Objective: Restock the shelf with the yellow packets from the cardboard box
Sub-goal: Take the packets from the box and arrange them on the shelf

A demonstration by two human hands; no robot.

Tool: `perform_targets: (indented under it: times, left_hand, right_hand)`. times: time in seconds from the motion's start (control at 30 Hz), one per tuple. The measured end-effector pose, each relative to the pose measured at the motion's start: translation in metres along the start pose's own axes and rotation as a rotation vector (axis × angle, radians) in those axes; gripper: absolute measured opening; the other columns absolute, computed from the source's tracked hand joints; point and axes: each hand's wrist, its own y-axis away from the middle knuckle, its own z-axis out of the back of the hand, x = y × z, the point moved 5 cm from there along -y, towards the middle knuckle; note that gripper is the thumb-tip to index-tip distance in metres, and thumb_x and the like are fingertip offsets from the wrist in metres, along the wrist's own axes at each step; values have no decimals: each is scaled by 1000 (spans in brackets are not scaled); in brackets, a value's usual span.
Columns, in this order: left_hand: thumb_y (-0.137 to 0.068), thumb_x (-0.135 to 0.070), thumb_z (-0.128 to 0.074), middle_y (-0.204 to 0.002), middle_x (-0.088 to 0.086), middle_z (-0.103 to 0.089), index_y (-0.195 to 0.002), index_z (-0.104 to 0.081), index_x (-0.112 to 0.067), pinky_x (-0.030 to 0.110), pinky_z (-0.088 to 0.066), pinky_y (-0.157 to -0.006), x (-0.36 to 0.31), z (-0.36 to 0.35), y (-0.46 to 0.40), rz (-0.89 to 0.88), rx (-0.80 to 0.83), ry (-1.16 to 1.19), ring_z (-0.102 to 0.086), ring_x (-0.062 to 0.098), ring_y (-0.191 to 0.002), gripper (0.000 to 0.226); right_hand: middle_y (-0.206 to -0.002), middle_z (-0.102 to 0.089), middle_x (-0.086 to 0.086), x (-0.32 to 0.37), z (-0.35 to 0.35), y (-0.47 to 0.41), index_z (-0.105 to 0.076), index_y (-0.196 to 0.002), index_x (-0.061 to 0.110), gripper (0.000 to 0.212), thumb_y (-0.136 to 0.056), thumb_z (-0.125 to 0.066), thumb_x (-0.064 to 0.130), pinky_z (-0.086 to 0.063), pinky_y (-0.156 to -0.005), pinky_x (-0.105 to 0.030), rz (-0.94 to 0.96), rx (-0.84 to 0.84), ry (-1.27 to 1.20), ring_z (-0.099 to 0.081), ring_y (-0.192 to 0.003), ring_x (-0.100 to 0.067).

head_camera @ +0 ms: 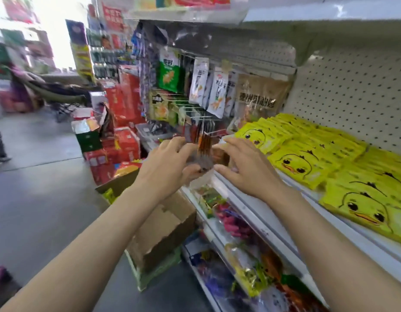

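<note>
Both my hands were up at frame centre, on a hanging bunch of thin dark snack packets [203,149]. Left hand [170,163] had fingers curled round the bunch, thumb underneath. Right hand [244,165] was against it from the right, fingers fairly straight; blur meant I couldn't tell if it gripped. Yellow packets [307,158] with duck faces lay stacked on the shelf [273,212], right of frame. Cardboard box [163,230] sat lower centre, flaps open, beside the shelf base.
</note>
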Motion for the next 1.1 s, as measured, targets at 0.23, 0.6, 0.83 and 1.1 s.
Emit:
perform_targets:
  times: [0.23, 0.6, 0.83, 1.1]
  left_hand:
    - [-92, -51, -54, -137, 7, -47, -135, -45, -25, 44, -48, -91, 110, -30, 7, 93, 62, -75, -51, 31, -118, 51]
    - [-93, -51, -54, -143, 9, -45, -136, -46, -23, 43, -44, -98, 228, -115, -30, 276, 165, -124, -48, 31, -125, 52]
    - [-89, -45, -63, -136, 13, -51, -131, -53, -17, 47, -46, -96, 317, -224, -73, 441, 275, -147, -54, 36, -118, 52]
    - [-91, -45, -58, -137, 11, -50, -133, -52, -18, 43, -45, -93, 385, -388, -54, 655, 530, -75, -53, 33, -119, 51]
  right_hand:
    - [-152, -42, -1, 54, -79, -84, -47, -144, 29, 54, -95, -56, 50, -27, -115, -35, 67, 95, -13, -33, -141, -20]
    - [-153, -39, 0, 60, -221, -211, -45, -144, 32, 52, -95, -55, 49, -38, -110, -41, 144, 218, -179, -29, -143, -20]
    - [-144, -48, -3, 45, -370, -307, -51, -139, 29, 52, -91, -63, 44, -40, -107, -46, 222, 403, -283, -39, -136, -25]
    - [-148, -44, -6, 19, -557, -342, -51, -139, 28, 52, -91, -62, 44, -37, -110, -48, 248, 687, -320, -34, -141, -26]
